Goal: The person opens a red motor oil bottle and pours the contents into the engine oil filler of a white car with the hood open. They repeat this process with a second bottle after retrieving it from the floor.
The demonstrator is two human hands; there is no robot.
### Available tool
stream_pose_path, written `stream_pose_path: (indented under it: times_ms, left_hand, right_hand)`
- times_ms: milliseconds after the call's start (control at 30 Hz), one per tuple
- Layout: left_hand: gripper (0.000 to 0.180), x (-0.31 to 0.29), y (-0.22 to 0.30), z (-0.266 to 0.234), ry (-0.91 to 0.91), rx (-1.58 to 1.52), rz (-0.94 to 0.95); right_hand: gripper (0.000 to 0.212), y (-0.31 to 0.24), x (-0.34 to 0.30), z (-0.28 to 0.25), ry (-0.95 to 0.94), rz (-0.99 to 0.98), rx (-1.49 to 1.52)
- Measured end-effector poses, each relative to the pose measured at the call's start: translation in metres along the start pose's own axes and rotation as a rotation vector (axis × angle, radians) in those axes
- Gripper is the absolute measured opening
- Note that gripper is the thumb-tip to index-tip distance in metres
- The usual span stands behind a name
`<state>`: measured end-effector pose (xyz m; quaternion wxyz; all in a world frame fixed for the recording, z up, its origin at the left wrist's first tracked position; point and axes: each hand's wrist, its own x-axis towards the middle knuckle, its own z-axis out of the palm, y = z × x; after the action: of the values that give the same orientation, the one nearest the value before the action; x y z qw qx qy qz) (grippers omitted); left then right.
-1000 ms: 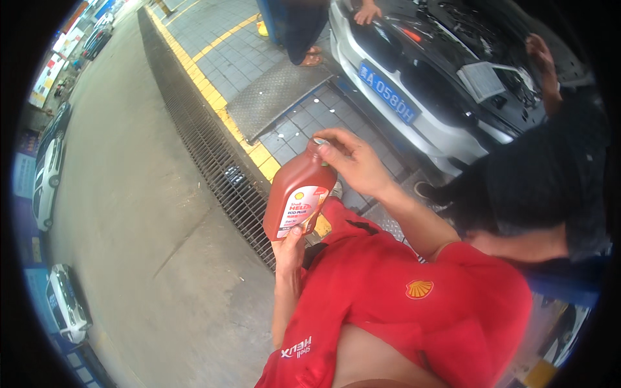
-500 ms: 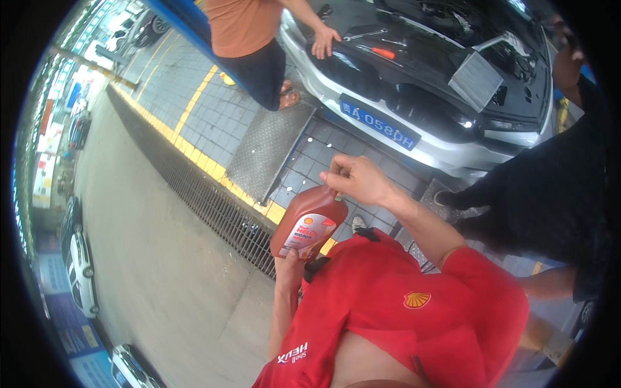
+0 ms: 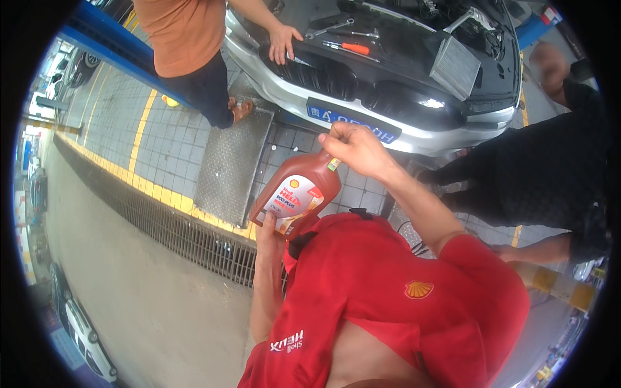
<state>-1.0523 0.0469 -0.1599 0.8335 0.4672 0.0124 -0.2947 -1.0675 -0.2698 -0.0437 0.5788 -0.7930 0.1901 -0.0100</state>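
A reddish-brown plastic motor oil bottle (image 3: 299, 191) with a pale label is tilted in front of my red shirt, its neck toward the upper right. My left hand (image 3: 268, 234) supports it from below, thumb across the lower label and the other fingers hidden behind. At the neck, my right hand (image 3: 354, 147) has its fingers curled closed over the top, covering the cap area. A small green and yellow sticker (image 3: 334, 164) shows just beneath those fingers.
Ahead stands a silver car (image 3: 414, 139); a wrench (image 3: 330, 28), an orange-handled screwdriver (image 3: 355, 48) and a grey pleated filter (image 3: 455, 67) lie on its front. One person in orange (image 3: 184, 39) leans there; another in black (image 3: 537, 161) stands right. A floor grate (image 3: 181, 229) runs left.
My view has shifted, so the car and the people sit further left. The bottle is turned with its label more toward me. Both hands keep their hold.
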Motion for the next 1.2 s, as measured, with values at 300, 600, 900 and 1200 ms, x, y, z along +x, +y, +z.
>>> stream_pose_path:
  times_ms: [300, 600, 900, 1200]
  left_hand:
    - [0.076, 0.154, 0.109, -0.034, -0.176, 0.105, -0.049]
    - [0.089, 0.227, 0.134, -0.033, -0.210, 0.471, 0.290]
    - [0.078, 0.251, 0.133, 0.028, -0.116, 0.040, -0.072]
    - [0.082, 0.252, 0.146, 0.066, 0.028, -0.260, -0.697]
  right_hand:
    - [0.043, -0.056, 0.122, 0.035, 0.109, 0.107, 0.023]
    - [0.050, -0.067, 0.170, 0.022, 0.159, 0.047, 0.069]
    - [0.050, -0.077, 0.219, -0.004, 0.209, 0.060, 0.046]
    - [0.035, -0.099, 0.239, -0.018, 0.056, -0.280, -0.034]
